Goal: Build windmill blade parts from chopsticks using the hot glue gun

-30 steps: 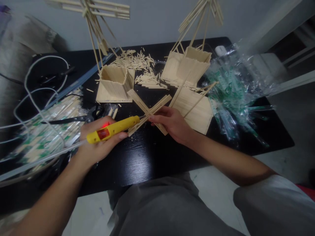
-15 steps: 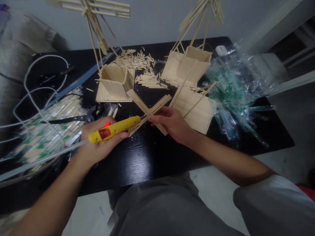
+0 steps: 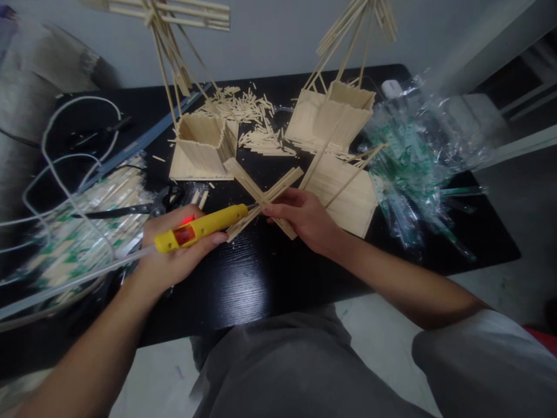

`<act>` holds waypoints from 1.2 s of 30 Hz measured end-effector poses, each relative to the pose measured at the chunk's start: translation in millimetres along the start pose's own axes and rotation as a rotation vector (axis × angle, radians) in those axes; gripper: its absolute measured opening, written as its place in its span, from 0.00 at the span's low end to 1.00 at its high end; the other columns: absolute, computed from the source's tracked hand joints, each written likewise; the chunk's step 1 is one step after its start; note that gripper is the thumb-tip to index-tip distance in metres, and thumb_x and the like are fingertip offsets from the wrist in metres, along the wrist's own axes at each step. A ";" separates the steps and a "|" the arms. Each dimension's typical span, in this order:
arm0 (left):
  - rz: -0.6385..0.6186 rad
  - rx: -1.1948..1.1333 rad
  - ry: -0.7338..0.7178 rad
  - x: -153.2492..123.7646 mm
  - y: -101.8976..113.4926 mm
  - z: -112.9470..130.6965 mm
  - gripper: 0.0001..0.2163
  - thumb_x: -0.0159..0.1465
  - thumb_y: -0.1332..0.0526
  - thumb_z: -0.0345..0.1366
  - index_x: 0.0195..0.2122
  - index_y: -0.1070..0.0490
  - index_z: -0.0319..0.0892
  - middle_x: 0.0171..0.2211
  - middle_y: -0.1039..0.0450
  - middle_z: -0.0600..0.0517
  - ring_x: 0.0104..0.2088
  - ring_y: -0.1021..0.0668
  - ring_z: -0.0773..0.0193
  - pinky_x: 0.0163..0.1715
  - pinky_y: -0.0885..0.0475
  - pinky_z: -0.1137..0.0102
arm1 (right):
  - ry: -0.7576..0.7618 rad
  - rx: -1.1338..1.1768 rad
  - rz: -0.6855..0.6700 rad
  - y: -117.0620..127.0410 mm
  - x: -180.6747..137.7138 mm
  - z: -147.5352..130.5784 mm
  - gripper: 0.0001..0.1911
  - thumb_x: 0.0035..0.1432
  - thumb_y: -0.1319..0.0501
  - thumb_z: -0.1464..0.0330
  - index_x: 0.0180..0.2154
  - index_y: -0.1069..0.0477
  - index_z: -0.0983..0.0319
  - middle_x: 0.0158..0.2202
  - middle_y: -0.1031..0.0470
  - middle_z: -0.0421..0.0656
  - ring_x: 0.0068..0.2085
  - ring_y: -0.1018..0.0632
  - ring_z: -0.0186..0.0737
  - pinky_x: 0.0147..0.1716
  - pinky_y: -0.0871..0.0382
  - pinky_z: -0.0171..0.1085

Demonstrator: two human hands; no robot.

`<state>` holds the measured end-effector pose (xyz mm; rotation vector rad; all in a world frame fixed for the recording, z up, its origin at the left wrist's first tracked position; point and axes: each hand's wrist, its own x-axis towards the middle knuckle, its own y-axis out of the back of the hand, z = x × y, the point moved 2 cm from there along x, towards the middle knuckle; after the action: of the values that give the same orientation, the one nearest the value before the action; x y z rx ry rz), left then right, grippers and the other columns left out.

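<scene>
My left hand (image 3: 176, 247) is closed around a yellow hot glue gun (image 3: 209, 226) with a lit red window and a clear glue stick trailing from its rear. The gun's tip points at the middle of an X-shaped wooden stick cross (image 3: 282, 184). Near its centre, my right hand (image 3: 307, 217) pinches this cross between thumb and fingers. Whether the tip touches the wood is too small to tell. Just right of that hand lies a flat wooden panel (image 3: 348, 203) with loose sticks leaning over it.
Two stick-built models with a left box (image 3: 200, 145) and a right box (image 3: 348, 110) stand at the back. Between them lie cut stick pieces (image 3: 261, 139). Plastic wrappers (image 3: 409, 162) cover the right; wrapped sticks (image 3: 96, 220), pliers (image 3: 152, 208) and a white cable (image 3: 46, 139) the left.
Hardly anything differs. The glue gun and my left hand have shifted very slightly left; my right hand keeps the stick cross in the same place.
</scene>
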<state>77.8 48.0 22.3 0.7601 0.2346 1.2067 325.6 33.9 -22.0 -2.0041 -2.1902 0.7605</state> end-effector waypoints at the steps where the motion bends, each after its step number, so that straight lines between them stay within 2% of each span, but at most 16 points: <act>1: -0.003 -0.001 -0.004 -0.1 0.1 0.1 0.15 0.61 0.28 0.49 0.25 0.28 0.48 0.20 0.31 0.57 0.19 0.32 0.66 0.20 0.41 0.66 | 0.003 -0.002 -0.002 0.2 0.1 0.3 0.18 0.44 0.17 0.61 0.38 0.14 0.57 0.41 0.12 0.41 0.42 0.16 0.40 0.42 0.20 0.38; 12: 0.013 -0.022 -0.033 1.4 -0.7 3.6 0.14 0.60 0.27 0.46 0.25 0.28 0.47 0.19 0.31 0.58 0.18 0.33 0.67 0.19 0.42 0.66 | 0.029 -0.011 0.009 0.7 0.1 0.3 0.19 0.43 0.16 0.61 0.37 0.14 0.57 0.39 0.13 0.40 0.40 0.16 0.39 0.41 0.19 0.38; 20: 0.027 -0.009 -0.103 0.5 -2.0 4.2 0.13 0.62 0.27 0.46 0.27 0.26 0.47 0.21 0.28 0.58 0.19 0.31 0.68 0.20 0.40 0.68 | 0.087 -0.033 0.038 -0.1 -2.5 -0.9 0.23 0.39 0.14 0.62 0.37 0.15 0.59 0.40 0.12 0.41 0.43 0.14 0.42 0.51 0.17 0.42; 24: 0.046 0.052 -0.172 -1.1 -2.2 4.2 0.14 0.64 0.27 0.47 0.28 0.27 0.46 0.20 0.30 0.59 0.18 0.32 0.70 0.19 0.40 0.70 | 0.125 -0.073 0.054 -1.3 -5.4 -1.4 0.25 0.38 0.14 0.62 0.39 0.17 0.60 0.41 0.12 0.42 0.45 0.13 0.45 0.53 0.16 0.44; 32: 0.028 0.139 -0.221 -8.6 1.0 1.9 0.15 0.67 0.30 0.50 0.31 0.28 0.47 0.23 0.29 0.57 0.20 0.29 0.67 0.21 0.36 0.69 | 0.280 -0.119 0.084 -5.9 -13.1 -2.9 0.25 0.43 0.15 0.58 0.41 0.18 0.58 0.43 0.12 0.42 0.48 0.12 0.46 0.56 0.16 0.46; 36: 0.019 0.149 -0.248 -10.7 1.5 1.4 0.14 0.68 0.30 0.49 0.33 0.29 0.48 0.24 0.28 0.57 0.21 0.28 0.67 0.21 0.36 0.68 | 0.311 -0.142 0.090 -7.0 -14.5 -3.6 0.24 0.45 0.15 0.58 0.41 0.18 0.58 0.43 0.12 0.42 0.48 0.13 0.46 0.56 0.16 0.47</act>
<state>73.5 38.0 21.9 1.0351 0.1132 1.1095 322.6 21.0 -12.1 -2.1288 -2.0365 0.2798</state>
